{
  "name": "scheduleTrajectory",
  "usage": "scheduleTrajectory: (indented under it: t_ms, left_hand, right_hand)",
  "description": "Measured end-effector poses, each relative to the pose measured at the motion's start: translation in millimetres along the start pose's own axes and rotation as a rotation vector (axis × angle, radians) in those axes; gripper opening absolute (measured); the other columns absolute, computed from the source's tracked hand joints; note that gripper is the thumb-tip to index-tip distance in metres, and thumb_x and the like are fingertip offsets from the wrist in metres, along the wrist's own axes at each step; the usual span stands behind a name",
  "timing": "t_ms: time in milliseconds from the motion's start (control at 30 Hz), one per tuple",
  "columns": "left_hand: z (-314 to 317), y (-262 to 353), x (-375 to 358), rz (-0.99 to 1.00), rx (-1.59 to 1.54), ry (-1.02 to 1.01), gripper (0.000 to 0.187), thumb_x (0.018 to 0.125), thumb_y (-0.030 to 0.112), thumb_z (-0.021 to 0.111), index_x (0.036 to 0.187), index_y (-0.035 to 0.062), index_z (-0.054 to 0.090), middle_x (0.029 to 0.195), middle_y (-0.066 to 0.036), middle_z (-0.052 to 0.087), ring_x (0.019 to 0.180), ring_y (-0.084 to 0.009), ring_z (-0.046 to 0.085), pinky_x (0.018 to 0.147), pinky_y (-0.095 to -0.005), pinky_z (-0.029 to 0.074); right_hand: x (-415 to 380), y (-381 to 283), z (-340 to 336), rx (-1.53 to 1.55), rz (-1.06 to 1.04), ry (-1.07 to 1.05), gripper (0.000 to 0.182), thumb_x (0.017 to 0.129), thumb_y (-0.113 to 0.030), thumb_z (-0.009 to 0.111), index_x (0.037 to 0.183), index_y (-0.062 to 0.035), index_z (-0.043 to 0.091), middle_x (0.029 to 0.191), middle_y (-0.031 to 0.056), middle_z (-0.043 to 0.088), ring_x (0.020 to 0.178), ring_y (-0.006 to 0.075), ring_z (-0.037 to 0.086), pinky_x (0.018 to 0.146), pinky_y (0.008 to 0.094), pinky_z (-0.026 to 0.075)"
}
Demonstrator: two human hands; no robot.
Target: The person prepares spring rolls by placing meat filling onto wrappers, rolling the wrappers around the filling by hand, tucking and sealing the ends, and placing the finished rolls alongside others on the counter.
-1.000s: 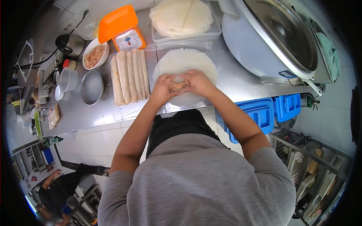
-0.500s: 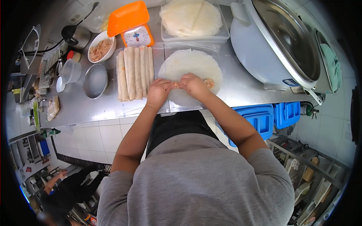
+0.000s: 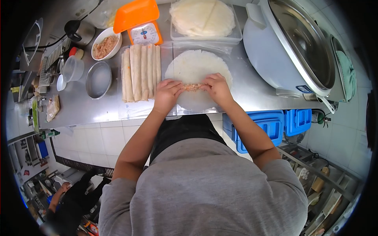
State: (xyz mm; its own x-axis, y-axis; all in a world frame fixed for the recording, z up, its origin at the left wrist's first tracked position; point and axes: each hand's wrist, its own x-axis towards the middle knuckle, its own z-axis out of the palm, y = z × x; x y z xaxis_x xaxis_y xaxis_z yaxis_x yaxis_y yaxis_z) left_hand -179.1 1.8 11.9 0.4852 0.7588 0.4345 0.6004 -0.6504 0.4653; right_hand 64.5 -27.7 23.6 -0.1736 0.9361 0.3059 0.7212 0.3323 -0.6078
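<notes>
Nearest the camera was the person's own grey-shirted torso, with both bare forearms reaching out over the near edge of the steel table (image 3: 244,88). The left hand (image 3: 167,93) and right hand (image 3: 217,87) lay side by side on a round white wrapper (image 3: 195,65) spread flat on the table. Between them ran a short strip of pinkish minced filling (image 3: 193,87), lying across the near half of the wrapper. The fingers of each hand were curled inward and pressed together, their tips pinching one end of the filling, left at its left end, right at its right end.

Just left of the wrapper lay a row of finished rolls (image 3: 141,72), side by side on a clear sheet. Further left stood an empty metal pan (image 3: 99,80), then a clear plastic cup (image 3: 73,69). To the right, a large white cooker (image 3: 291,47) stood with its lid open. Below the table edge on the right sat blue crates (image 3: 271,124).

At the far side stood a white bowl of filling (image 3: 105,44), an orange kitchen scale (image 3: 139,23) and a tray holding a stack of wrappers (image 3: 202,17). At the lower left, another person in dark clothes (image 3: 69,204) bent over at floor level.
</notes>
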Motion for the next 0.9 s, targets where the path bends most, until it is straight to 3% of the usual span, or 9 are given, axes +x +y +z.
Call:
scheduleTrajectory:
  t_ms: [100, 267, 400, 500, 700, 800, 900]
  left_hand:
    - [23, 3, 8, 0.047, -0.055, -0.008, 0.024, 0.076, 0.019, 0.075, 0.097, 0.0089, 0.074, 0.100, -0.004, 0.071, 0.098, -0.0246, 0.062, 0.091, -0.0378, 0.044]
    - [21, 19, 24, 0.028, -0.095, -0.021, 0.020, 0.076, 0.018, 0.075, 0.092, 0.0083, 0.074, 0.093, -0.003, 0.072, 0.096, -0.0224, 0.062, 0.090, -0.0375, 0.044]
    - [39, 16, 26, 0.090, -0.147, -0.085, 0.022, 0.074, 0.021, 0.076, 0.092, 0.0078, 0.074, 0.096, -0.004, 0.071, 0.095, -0.0232, 0.063, 0.091, -0.0373, 0.044]
    - [35, 17, 28, 0.085, -0.130, -0.092, 0.022, 0.075, 0.021, 0.076, 0.092, 0.0072, 0.074, 0.096, -0.004, 0.071, 0.094, -0.0238, 0.063, 0.091, -0.0373, 0.045]
    - [62, 29, 33, 0.120, -0.226, -0.124, 0.018, 0.078, 0.018, 0.072, 0.092, 0.0066, 0.072, 0.097, -0.006, 0.069, 0.096, -0.0252, 0.061, 0.091, -0.0390, 0.045]
    - [64, 33, 39, 0.099, -0.242, -0.152, 0.023, 0.076, 0.017, 0.073, 0.095, 0.0054, 0.071, 0.103, -0.008, 0.068, 0.099, -0.0257, 0.060, 0.091, -0.0385, 0.046]
    - [65, 47, 44, 0.113, -0.194, -0.154, 0.028, 0.073, 0.018, 0.075, 0.097, 0.0044, 0.071, 0.108, -0.009, 0.067, 0.098, -0.0263, 0.060, 0.090, -0.0376, 0.047]
  right_hand:
    - [-4, 8, 12, 0.055, 0.004, -0.056, 0.007, 0.073, -0.012, 0.072, 0.079, -0.0081, 0.071, 0.088, 0.0069, 0.065, 0.087, 0.0285, 0.058, 0.083, 0.0371, 0.045]
    - [-1, 12, 8, 0.121, -0.072, 0.004, 0.009, 0.072, -0.009, 0.073, 0.081, -0.0071, 0.072, 0.088, 0.0065, 0.066, 0.087, 0.0271, 0.058, 0.081, 0.0369, 0.047]
    - [2, 10, 14, 0.146, -0.095, -0.029, 0.009, 0.073, -0.007, 0.071, 0.082, -0.0064, 0.072, 0.087, 0.0073, 0.065, 0.086, 0.0282, 0.057, 0.079, 0.0381, 0.047]
    - [-4, 9, -10, 0.209, 0.036, 0.114, 0.009, 0.072, -0.007, 0.072, 0.081, -0.0057, 0.072, 0.089, 0.0067, 0.066, 0.087, 0.0275, 0.057, 0.079, 0.0368, 0.047]
    - [-13, 33, -19, 0.148, 0.097, -0.019, 0.016, 0.072, -0.009, 0.074, 0.087, -0.0059, 0.072, 0.094, 0.0077, 0.065, 0.091, 0.0282, 0.057, 0.081, 0.0369, 0.047]
    - [-15, 22, -27, 0.151, 0.093, 0.070, 0.024, 0.071, -0.009, 0.074, 0.094, -0.0063, 0.071, 0.101, 0.0089, 0.064, 0.094, 0.0287, 0.056, 0.082, 0.0370, 0.047]
    - [-19, 35, -29, 0.103, 0.018, -0.116, 0.029, 0.069, -0.009, 0.076, 0.098, -0.0058, 0.070, 0.106, 0.0098, 0.062, 0.097, 0.0290, 0.055, 0.085, 0.0372, 0.047]
